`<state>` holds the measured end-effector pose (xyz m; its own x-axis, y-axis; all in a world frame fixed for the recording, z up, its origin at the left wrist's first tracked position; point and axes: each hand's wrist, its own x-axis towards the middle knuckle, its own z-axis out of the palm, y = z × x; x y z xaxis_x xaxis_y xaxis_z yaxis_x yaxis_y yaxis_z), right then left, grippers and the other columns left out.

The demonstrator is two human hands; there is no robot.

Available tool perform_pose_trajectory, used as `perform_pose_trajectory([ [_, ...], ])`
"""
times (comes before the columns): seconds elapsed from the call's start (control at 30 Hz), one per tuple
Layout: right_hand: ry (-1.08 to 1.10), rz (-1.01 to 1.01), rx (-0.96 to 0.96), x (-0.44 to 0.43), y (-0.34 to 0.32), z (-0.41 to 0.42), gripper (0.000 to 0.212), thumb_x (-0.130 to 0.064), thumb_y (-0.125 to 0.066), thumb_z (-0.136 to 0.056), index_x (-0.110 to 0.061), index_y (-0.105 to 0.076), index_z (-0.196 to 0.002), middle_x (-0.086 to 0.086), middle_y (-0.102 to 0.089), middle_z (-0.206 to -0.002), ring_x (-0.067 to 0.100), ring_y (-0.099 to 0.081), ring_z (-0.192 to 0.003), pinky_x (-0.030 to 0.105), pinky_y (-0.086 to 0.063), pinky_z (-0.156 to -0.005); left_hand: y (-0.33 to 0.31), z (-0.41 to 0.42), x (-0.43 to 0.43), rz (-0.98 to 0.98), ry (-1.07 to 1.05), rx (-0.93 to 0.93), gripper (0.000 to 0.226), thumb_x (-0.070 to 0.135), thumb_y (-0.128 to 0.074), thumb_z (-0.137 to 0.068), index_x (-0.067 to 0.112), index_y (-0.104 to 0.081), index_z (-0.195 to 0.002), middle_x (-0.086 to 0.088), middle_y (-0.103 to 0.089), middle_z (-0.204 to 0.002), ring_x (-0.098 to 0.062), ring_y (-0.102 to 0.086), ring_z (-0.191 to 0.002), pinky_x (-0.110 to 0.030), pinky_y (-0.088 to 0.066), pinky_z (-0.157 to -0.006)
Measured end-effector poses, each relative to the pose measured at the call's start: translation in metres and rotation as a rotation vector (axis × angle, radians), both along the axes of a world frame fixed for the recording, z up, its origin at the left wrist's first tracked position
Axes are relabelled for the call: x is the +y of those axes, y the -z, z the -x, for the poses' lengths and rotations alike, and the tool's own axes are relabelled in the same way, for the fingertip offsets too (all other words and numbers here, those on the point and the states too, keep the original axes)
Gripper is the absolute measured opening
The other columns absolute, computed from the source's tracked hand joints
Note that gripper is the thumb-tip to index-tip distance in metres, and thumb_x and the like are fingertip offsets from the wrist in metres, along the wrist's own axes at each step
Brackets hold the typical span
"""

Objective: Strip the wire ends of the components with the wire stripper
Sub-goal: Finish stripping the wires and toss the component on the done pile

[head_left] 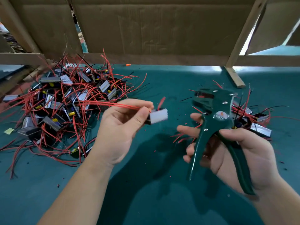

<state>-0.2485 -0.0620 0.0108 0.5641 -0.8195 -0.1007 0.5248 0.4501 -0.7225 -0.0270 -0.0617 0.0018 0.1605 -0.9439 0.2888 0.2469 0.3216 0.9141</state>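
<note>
green stripper (215, 120) head-up, component (158, 116) w/ red wires (113, 103)

The one view looks from the person's head, forward and steeply down onto the green tabletop (170, 82), near enough that both forearms fill the lower frame at its near edge. The left hand (120, 127) and right hand (243, 151) sit mid-frame, and the wide lens bows the cardboard wall (162, 30) along the far edge.

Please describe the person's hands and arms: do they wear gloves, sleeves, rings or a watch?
No gloves: the left hand and the right hand are bare. The left forearm and the right forearm are bare too, with no sleeve, watch or bracelet in view. No ring shows on the visible fingers.
</note>
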Motion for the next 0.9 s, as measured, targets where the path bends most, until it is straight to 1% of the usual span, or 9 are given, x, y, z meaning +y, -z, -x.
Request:
perform_pose_trajectory([
  [0.17,-0.259,-0.04,-0.154,0.003,0.0,-0.003,0.072,-0.021,-0.073,-0.067,0.001,-0.049,-0.131,0.021,-0.065,-0.106,0.036,-0.064,-0.075,0.048,-0.054,-0.075,0.002,0.011,0.009,0.099,0.265,-0.388,0.015,0.001,-0.072,-0.072,0.01,-0.076,-0.083,0.008,-0.071,-0.077,-0.004,-0.066,-0.075,-0.015,-0.048,-0.07],
  [0.33,-0.215,-0.022,-0.099,0.002,0.001,-0.003,0.073,-0.023,-0.077,-0.061,0.001,-0.056,-0.127,0.024,-0.062,-0.098,0.034,-0.065,-0.074,0.048,-0.055,-0.074,0.002,0.009,0.013,0.048,0.401,-0.528,0.029,-0.011,-0.07,-0.074,0.012,-0.077,-0.089,0.005,-0.073,-0.085,-0.009,-0.068,-0.083,-0.019,-0.047,-0.08],
  [0.43,-0.254,0.012,-0.2,0.001,-0.003,-0.002,0.07,-0.019,-0.067,-0.075,0.006,-0.043,-0.135,0.024,-0.057,-0.121,0.038,-0.062,-0.083,0.052,-0.051,-0.081,-0.002,0.001,0.011,-0.075,0.459,-0.428,0.06,-0.021,-0.038,-0.062,0.02,-0.078,-0.079,0.002,-0.075,-0.089,-0.011,-0.071,-0.09,-0.018,-0.05,-0.081],
  [0.5,-0.281,0.008,-0.294,0.001,-0.008,-0.002,0.065,-0.014,-0.057,-0.084,0.009,-0.032,-0.139,0.024,-0.049,-0.133,0.041,-0.057,-0.089,0.055,-0.045,-0.087,0.002,-0.002,0.007,-0.223,0.388,-0.235,0.053,-0.022,-0.038,-0.064,0.015,-0.075,-0.071,-0.003,-0.075,-0.084,-0.013,-0.072,-0.08,-0.021,-0.055,-0.072],
  [0.57,-0.308,-0.015,-0.279,0.002,-0.011,0.0,0.062,-0.012,-0.053,-0.087,0.012,-0.03,-0.139,0.025,-0.045,-0.135,0.042,-0.055,-0.089,0.057,-0.041,-0.087,0.003,-0.001,0.004,-0.314,0.363,-0.152,0.041,-0.015,-0.044,-0.084,0.012,-0.075,-0.076,-0.005,-0.074,-0.085,-0.013,-0.07,-0.079,-0.025,-0.056,-0.069],
  [0.63,-0.343,0.063,-0.061,-0.001,-0.007,0.0,0.059,-0.01,-0.054,-0.086,0.015,-0.033,-0.135,0.026,-0.053,-0.122,0.037,-0.059,-0.082,0.058,-0.04,-0.086,0.007,0.003,0.003,-0.339,0.424,-0.168,0.024,0.011,-0.052,-0.092,0.011,-0.076,-0.089,-0.004,-0.074,-0.09,-0.012,-0.068,-0.085,-0.03,-0.054,-0.082],
  [0.7,-0.301,0.17,0.275,-0.003,0.003,-0.004,0.052,-0.006,-0.061,-0.081,0.014,-0.045,-0.125,0.023,-0.061,-0.092,0.024,-0.064,-0.068,0.059,-0.042,-0.084,0.009,0.008,0.006,-0.338,0.518,-0.185,0.024,0.028,-0.058,-0.089,0.012,-0.075,-0.095,0.003,-0.069,-0.081,-0.006,-0.063,-0.076,-0.029,-0.048,-0.088],
  [0.8,-0.403,0.12,-0.01,0.007,0.005,-0.012,0.042,-0.019,-0.065,-0.076,0.0,-0.06,-0.114,0.028,-0.062,-0.083,0.037,-0.062,-0.075,0.051,-0.044,-0.075,0.01,0.014,0.009,-0.292,0.558,-0.174,0.017,0.018,-0.056,-0.091,0.011,-0.072,-0.092,0.006,-0.053,-0.066,-0.003,-0.048,-0.058,-0.014,-0.044,-0.071],
  [0.9,-0.461,0.066,-0.077,0.009,0.004,-0.016,0.037,-0.018,-0.061,-0.081,-0.002,-0.06,-0.114,0.025,-0.065,-0.094,0.037,-0.063,-0.081,0.046,-0.051,-0.076,0.009,0.007,0.006,-0.315,0.483,-0.257,0.027,0.024,-0.062,-0.088,-0.003,-0.061,-0.088,0.002,-0.057,-0.069,-0.008,-0.052,-0.063,-0.018,-0.044,-0.071],
])
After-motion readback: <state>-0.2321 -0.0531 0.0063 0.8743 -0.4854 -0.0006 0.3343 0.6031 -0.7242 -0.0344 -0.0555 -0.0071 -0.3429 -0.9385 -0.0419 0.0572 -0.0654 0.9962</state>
